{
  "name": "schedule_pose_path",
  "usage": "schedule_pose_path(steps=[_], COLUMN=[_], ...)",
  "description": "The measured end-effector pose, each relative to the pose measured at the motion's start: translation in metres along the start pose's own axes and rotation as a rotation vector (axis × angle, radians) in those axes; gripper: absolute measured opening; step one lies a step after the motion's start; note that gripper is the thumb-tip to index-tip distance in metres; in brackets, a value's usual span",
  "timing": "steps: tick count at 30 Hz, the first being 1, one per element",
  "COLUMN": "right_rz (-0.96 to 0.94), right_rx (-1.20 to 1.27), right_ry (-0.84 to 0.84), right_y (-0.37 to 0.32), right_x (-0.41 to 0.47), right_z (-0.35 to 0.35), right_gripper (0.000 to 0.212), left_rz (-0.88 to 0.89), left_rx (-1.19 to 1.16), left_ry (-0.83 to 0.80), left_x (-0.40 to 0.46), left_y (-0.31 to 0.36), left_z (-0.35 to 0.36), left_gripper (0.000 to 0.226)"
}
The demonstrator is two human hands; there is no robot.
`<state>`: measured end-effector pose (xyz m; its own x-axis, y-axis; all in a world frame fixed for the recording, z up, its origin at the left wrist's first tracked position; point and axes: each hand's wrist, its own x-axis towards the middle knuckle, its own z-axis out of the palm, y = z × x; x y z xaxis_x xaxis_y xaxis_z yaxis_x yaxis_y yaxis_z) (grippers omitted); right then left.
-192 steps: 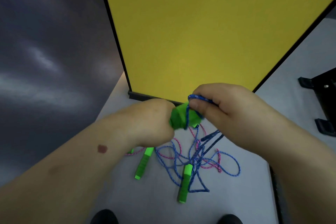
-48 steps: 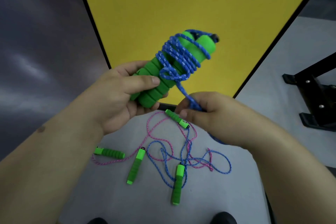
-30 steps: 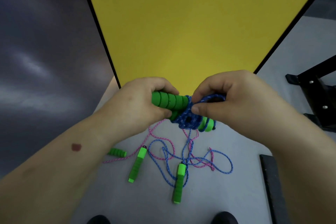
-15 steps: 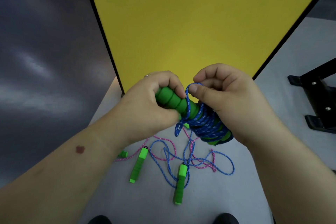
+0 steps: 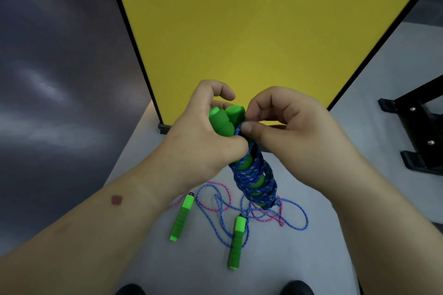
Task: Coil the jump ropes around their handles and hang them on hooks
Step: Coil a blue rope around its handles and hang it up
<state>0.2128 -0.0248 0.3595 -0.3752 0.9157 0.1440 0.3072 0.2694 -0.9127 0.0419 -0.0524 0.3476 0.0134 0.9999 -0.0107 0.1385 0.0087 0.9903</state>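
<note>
While the left hand grips the paired green handles at centre frame, the right hand pinches the blue rope coiled around them. Two loose handles lie on the floor below.

A yellow panel with a black frame stands upright on a pale grey floor, its lower left corner resting on a small black foot. To the left of the panel a dark, glossy surface carries blurred streaks of reflected light. At the right edge, the black metal legs of a stand rest on the floor, with bolt heads visible.
</note>
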Motion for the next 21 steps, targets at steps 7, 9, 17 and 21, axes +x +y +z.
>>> schedule_pose_path(steps=[7,9,17,21], right_rz=[-0.087,-0.034,0.097,0.076], right_rx=[-0.112,-0.03,0.204,0.454], right_ry=[0.154,0.177,0.196,0.107], right_y=[-0.002,-0.002,-0.006,-0.011], right_x=[-0.001,0.0,0.002,0.002], right_z=[0.009,0.008,0.004,-0.002], right_gripper=[0.015,0.013,0.023,0.017], left_rz=[-0.081,-0.1,-0.241,-0.325], left_rx=[-0.37,-0.411,-0.412,-0.388], left_ry=[-0.055,-0.071,0.124,0.227], left_x=[0.005,0.007,0.012,0.015], left_y=[-0.007,-0.006,-0.011,-0.013], left_z=[-0.004,-0.005,-0.005,-0.006], left_gripper=[0.049,0.04,0.032,0.046])
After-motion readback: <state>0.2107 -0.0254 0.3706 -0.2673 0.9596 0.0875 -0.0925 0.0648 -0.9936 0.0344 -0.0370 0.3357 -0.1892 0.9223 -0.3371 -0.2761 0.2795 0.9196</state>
